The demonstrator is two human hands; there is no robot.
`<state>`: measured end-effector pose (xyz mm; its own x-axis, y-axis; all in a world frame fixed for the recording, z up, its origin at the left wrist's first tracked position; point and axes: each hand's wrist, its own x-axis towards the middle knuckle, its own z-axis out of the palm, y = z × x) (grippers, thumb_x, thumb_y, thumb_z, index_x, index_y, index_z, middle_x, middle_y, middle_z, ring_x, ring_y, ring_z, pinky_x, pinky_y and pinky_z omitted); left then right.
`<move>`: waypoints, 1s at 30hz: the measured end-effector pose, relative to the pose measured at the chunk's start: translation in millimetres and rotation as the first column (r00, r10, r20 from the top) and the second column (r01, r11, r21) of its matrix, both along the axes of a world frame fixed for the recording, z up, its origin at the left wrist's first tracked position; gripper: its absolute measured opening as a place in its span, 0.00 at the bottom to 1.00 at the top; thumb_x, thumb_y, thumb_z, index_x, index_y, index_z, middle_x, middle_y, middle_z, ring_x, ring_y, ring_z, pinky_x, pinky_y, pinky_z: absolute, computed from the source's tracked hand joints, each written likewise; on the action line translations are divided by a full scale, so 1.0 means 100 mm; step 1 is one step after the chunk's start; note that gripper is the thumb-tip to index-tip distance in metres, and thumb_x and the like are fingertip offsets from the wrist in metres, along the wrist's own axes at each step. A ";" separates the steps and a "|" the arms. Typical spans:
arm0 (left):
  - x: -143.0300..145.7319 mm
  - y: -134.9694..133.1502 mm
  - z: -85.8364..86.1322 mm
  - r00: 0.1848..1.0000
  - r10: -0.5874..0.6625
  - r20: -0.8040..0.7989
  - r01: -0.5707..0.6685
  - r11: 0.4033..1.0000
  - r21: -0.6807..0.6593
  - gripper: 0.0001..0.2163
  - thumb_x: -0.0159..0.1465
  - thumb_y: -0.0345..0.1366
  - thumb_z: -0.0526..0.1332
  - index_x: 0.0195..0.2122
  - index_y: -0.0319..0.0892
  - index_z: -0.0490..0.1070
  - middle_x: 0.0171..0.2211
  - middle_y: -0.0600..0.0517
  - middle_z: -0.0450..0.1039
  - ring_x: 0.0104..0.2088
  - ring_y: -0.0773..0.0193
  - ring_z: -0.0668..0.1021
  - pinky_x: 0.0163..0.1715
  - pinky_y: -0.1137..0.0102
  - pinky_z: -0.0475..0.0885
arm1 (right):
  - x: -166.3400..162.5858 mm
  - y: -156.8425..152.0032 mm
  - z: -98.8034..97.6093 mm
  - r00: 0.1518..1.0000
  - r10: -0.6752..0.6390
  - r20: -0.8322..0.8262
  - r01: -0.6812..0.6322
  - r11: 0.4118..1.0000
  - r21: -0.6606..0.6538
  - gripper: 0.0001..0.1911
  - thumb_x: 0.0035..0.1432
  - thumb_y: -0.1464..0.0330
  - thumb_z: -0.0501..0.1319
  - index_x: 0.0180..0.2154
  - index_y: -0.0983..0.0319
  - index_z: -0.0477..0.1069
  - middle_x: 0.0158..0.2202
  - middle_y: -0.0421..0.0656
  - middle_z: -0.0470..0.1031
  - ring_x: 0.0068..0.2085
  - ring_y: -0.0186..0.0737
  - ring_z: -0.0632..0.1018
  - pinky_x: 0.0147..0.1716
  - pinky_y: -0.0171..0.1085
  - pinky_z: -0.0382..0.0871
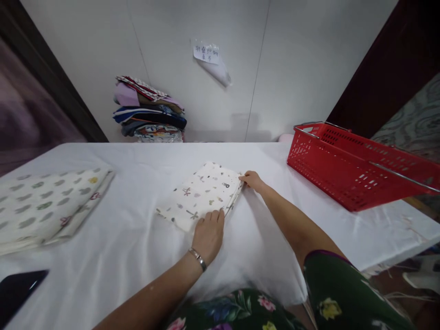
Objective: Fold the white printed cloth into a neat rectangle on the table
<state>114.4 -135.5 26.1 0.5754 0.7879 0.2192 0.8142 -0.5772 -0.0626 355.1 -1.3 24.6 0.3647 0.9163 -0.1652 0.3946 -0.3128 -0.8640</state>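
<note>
A folded white cloth with small printed motifs lies in the middle of the white-covered table. My left hand rests on the cloth's near corner, fingers stretched flat over the edge. My right hand touches the cloth's right corner, fingers curled together at the folded edge as if pinching it. A bracelet sits on my left wrist.
A stack of folded patterned cloths lies at the left. A red plastic basket stands at the right. A pile of folded fabrics sits against the back wall. A dark flat object is at the near left edge.
</note>
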 end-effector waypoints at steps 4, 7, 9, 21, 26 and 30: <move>-0.02 -0.07 -0.05 0.999 -0.031 0.021 0.031 0.999 0.019 0.19 0.60 0.24 0.48 0.53 0.37 0.60 0.39 0.46 0.67 0.39 0.58 0.69 0.36 0.62 0.65 | 0.03 -0.08 -0.10 0.999 -0.012 0.035 0.012 1.000 0.008 0.08 0.48 0.66 0.62 0.28 0.64 0.65 0.21 0.37 0.67 0.22 0.29 0.69 0.19 0.27 0.63; -0.08 -0.12 -0.03 0.997 -0.061 0.044 0.061 0.998 -0.005 0.18 0.60 0.25 0.50 0.52 0.37 0.61 0.40 0.46 0.67 0.40 0.58 0.69 0.38 0.62 0.64 | 0.04 -0.13 -0.09 0.996 -0.010 0.085 0.011 1.000 0.000 0.13 0.49 0.64 0.60 0.37 0.65 0.67 0.27 0.41 0.71 0.25 0.33 0.72 0.22 0.31 0.66; -0.14 -0.15 -0.01 0.993 -0.089 0.075 0.092 0.995 -0.042 0.18 0.60 0.28 0.51 0.52 0.39 0.60 0.43 0.45 0.67 0.42 0.58 0.68 0.40 0.62 0.64 | 0.02 -0.15 -0.04 0.991 0.000 0.133 0.001 1.000 -0.006 0.20 0.48 0.64 0.61 0.43 0.66 0.66 0.33 0.45 0.73 0.30 0.37 0.74 0.28 0.35 0.69; -0.39 -0.23 -0.06 0.934 -0.211 0.289 0.248 0.964 -0.099 0.17 0.61 0.40 0.54 0.51 0.41 0.61 0.50 0.45 0.67 0.48 0.59 0.70 0.46 0.62 0.65 | -0.61 -0.46 -0.27 0.401 0.410 0.819 -0.516 0.840 -0.168 0.28 0.61 0.55 0.43 0.59 0.60 0.55 0.63 0.45 0.49 0.63 0.45 0.49 0.59 0.50 0.40; -0.73 0.11 0.12 0.909 -0.145 0.391 0.175 0.984 -0.041 0.16 0.64 0.41 0.47 0.50 0.42 0.64 0.51 0.47 0.68 0.51 0.60 0.69 0.52 0.61 0.62 | -0.71 -0.41 -0.01 0.372 0.461 0.806 -0.494 0.833 -0.249 0.29 0.61 0.53 0.43 0.59 0.59 0.54 0.64 0.47 0.47 0.63 0.47 0.48 0.59 0.51 0.41; -0.87 0.46 0.06 0.936 0.141 0.323 -0.156 0.988 0.020 0.24 0.62 0.48 0.49 0.55 0.39 0.61 0.60 0.43 0.56 0.61 0.52 0.56 0.59 0.54 0.51 | -0.91 -0.37 0.11 0.396 0.362 0.844 -0.515 0.848 -0.122 0.34 0.61 0.50 0.39 0.62 0.62 0.47 0.65 0.46 0.38 0.65 0.45 0.41 0.60 0.49 0.36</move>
